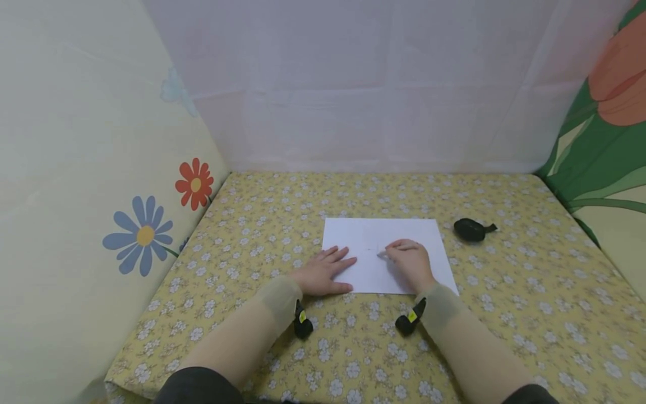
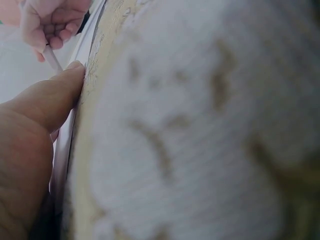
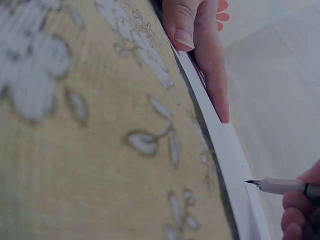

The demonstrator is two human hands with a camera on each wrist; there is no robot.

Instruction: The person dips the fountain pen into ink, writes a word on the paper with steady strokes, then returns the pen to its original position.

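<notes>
A white sheet of paper (image 1: pixel 381 230) lies on the flowered cloth, with a few faint thin marks near its middle. My left hand (image 1: pixel 325 272) rests with spread fingers on the paper's left edge. Over the right half, my right hand (image 1: pixel 411 261) pinches a slim pen (image 1: pixel 382 253) between thumb and fingers. In the right wrist view the pen (image 3: pixel 280 186) has a pale barrel and a dark pointed tip, which is at the paper's surface. The left wrist view shows the left thumb (image 2: pixel 50 97) close up and the right hand (image 2: pixel 52 25) beyond it.
A rounded black object with a short tail (image 1: pixel 470 230) lies to the right of the paper; its kind is unclear. Yellow flowered cloth (image 1: pixel 272 224) covers the table. A pale curtain (image 1: pixel 353 101) hangs behind, and flower-printed panels (image 1: pixel 146 235) stand at both sides.
</notes>
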